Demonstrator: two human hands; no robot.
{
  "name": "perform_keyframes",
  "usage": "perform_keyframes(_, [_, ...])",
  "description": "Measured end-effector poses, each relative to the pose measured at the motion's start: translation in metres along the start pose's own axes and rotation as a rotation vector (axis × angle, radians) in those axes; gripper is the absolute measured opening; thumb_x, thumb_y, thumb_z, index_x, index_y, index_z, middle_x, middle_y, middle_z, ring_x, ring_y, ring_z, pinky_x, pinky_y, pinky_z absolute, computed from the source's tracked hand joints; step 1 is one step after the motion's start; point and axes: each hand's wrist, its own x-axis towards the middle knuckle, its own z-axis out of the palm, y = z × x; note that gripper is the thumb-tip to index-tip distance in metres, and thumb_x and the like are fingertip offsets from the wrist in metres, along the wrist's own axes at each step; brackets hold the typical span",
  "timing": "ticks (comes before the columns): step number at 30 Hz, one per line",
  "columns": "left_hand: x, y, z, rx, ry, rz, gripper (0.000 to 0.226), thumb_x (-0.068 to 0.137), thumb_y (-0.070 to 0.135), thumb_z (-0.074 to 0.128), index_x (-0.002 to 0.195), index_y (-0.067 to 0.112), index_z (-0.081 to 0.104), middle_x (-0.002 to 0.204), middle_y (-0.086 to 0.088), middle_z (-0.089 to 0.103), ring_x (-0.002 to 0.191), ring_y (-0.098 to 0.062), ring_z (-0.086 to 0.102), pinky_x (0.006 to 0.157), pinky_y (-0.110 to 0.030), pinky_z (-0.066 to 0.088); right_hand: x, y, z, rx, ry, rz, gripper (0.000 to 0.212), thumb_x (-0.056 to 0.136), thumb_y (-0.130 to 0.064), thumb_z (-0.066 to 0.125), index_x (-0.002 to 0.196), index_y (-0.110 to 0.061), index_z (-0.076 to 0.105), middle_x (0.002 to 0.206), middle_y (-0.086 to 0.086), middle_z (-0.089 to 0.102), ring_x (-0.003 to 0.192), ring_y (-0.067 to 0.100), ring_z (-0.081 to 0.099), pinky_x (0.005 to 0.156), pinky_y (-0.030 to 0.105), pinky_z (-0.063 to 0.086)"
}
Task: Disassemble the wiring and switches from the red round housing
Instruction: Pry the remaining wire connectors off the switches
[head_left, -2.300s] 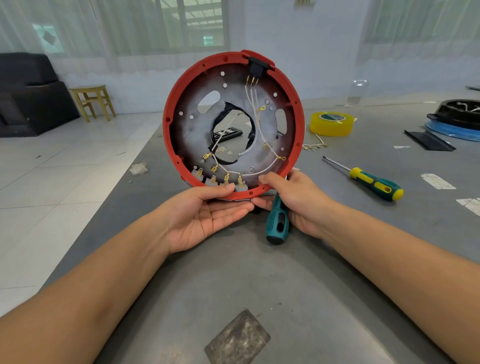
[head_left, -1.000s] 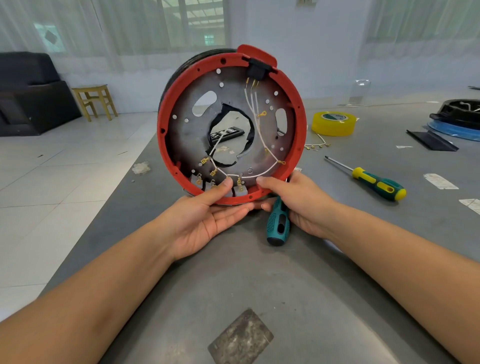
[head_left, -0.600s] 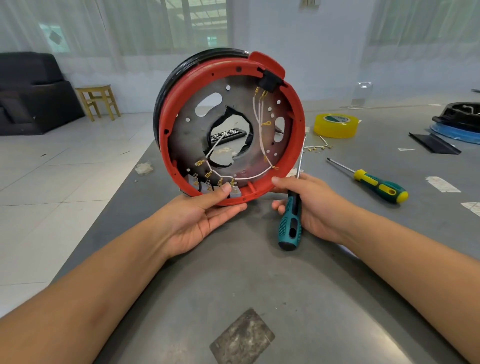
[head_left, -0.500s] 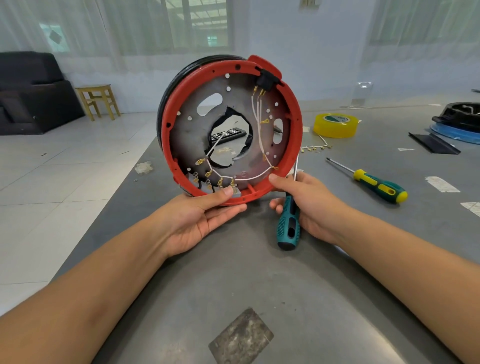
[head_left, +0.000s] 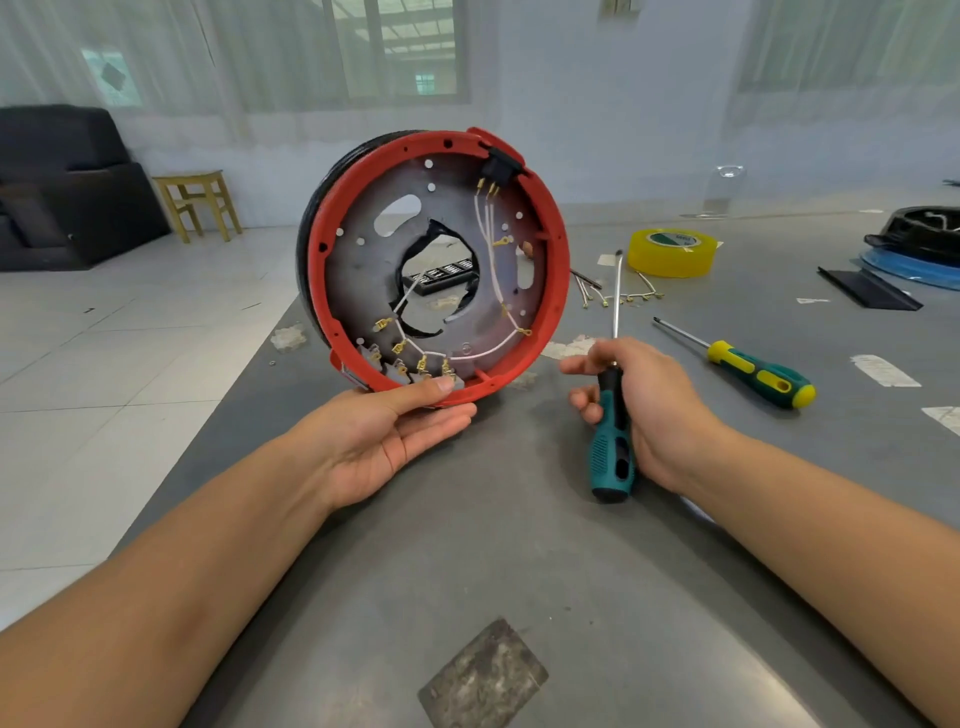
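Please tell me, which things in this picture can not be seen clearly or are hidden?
All in the head view:
- Outer face of the red housing: turned away from the camera.
- Switches at the lower rim: partly covered by the left hand thumb.
- How the white wires are fastened: terminals too small.
- Screwdriver tip in the right hand: blurred, type unclear.
- Black object at far right: cut by the edge.

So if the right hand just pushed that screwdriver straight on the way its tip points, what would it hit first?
Probably nothing close: the right hand holds the teal screwdriver with its shaft pointing up and away over the table, towards the yellow tape roll. Depth is hard to judge.
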Motion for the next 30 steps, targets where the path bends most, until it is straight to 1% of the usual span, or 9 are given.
perform_keyframes(3, [0.002,0.003,-0.006,-0.012,0.056,0.017,0.016,0.066,0.003,0.08,0.081,-0.002,0.084,0.106,-0.025,0.078,0.094,-0.035,0.08,0.071,-0.035,0.067,-0.008,-0.007,-0.01,-0.128,-0.029,-0.171,0.013,0.105,-0.015,0.046,0.096,-0.01,0.055,0.089,0.006,0.07,0.052,0.018,0.054,0.043,0.023,0.041])
perform_keyframes(7, [0.002,0.003,-0.007,-0.041,0.085,0.018,0.021,0.066,0.0,0.08,0.085,-0.007,0.082,0.106,-0.025,0.078,0.094,-0.035,0.079,0.072,-0.036,0.067,-0.014,-0.016,-0.02,-0.303,-0.277,-0.396,0.021,0.11,-0.025,0.043,0.108,-0.013,0.06,0.071,0.007,0.055,0.053,0.024,0.051,0.048,0.027,0.045])
perform_keyframes(11, [0.001,0.003,-0.005,-0.063,0.084,0.025,0.042,0.063,-0.002,0.079,0.104,-0.01,0.075,0.107,-0.024,0.078,0.094,-0.036,0.079,0.067,-0.033,0.066,-0.012,-0.02,-0.024,-0.89,-0.39,-0.552,0.02,0.107,-0.033,0.048,0.105,-0.03,0.067,0.063,-0.005,0.049,0.051,0.011,0.046,0.053,0.025,0.042])
perform_keyframes(15, [0.0,0.003,-0.004,-0.069,0.089,0.04,0.039,0.064,-0.005,0.077,0.103,-0.012,0.074,0.106,-0.025,0.078,0.094,-0.037,0.079,0.069,-0.034,0.066,-0.006,-0.019,-0.028,-1.446,-0.431,-0.424,0.015,0.104,-0.052,0.04,0.109,-0.044,0.052,0.076,-0.008,0.062,0.07,0.009,0.058,0.068,0.035,0.047])
perform_keyframes(18, [-0.001,0.002,-0.004,-0.057,0.092,0.048,0.035,0.069,-0.008,0.077,0.103,-0.012,0.074,0.107,-0.025,0.078,0.095,-0.037,0.079,0.071,-0.034,0.066,-0.004,-0.021,-0.026,-1.52,-0.429,-0.438,0.005,0.105,-0.05,0.039,0.109,-0.05,0.041,0.076,-0.004,0.062,0.07,0.013,0.059,0.067,0.04,0.048])
perform_keyframes(22, [0.0,0.001,-0.003,-0.041,0.122,0.064,0.024,0.085,-0.014,0.071,0.109,-0.014,0.071,0.107,-0.024,0.078,0.096,-0.037,0.079,0.072,-0.034,0.066,-0.008,-0.03,-0.023,-1.647,-0.351,-0.594,0.011,0.104,-0.052,0.038,0.114,-0.05,0.043,0.075,-0.016,0.045,0.067,0.004,0.048,0.054,0.029,0.032])
perform_keyframes(25, [0.001,-0.001,-0.002,-0.021,0.138,0.085,0.021,0.087,-0.015,0.07,0.108,-0.013,0.071,0.105,-0.025,0.078,0.096,-0.036,0.079,0.072,-0.033,0.066,-0.015,-0.031,-0.018,-1.797,-0.297,-0.698,0.017,0.104,-0.054,0.033,0.118,-0.05,0.041,0.093,-0.016,0.049,0.08,0.014,0.054,0.051,0.028,0.026])
perform_keyframes(27, [0.0,-0.001,-0.001,0.002,0.14,0.099,0.02,0.087,-0.015,0.07,0.107,-0.012,0.072,0.104,-0.024,0.079,0.095,-0.035,0.079,0.072,-0.032,0.066,-0.018,-0.032,-0.015,-1.882,-0.252,-0.765,0.02,0.105,-0.054,0.03,0.121,-0.048,0.042,0.113,-0.013,0.059,0.092,0.023,0.062,0.051,0.029,0.028])
perform_keyframes(30, [-0.001,-0.002,0.0,0.051,0.151,0.111,0.02,0.088,-0.015,0.071,0.108,-0.012,0.072,0.104,-0.024,0.079,0.095,-0.036,0.079,0.07,-0.032,0.066,-0.024,-0.035,-0.011,-1.977,-0.209,-0.829,0.027,0.106,-0.053,0.027,0.126,-0.045,0.043,0.119,-0.011,0.063,0.097,0.027,0.066,0.059,0.033,0.042])
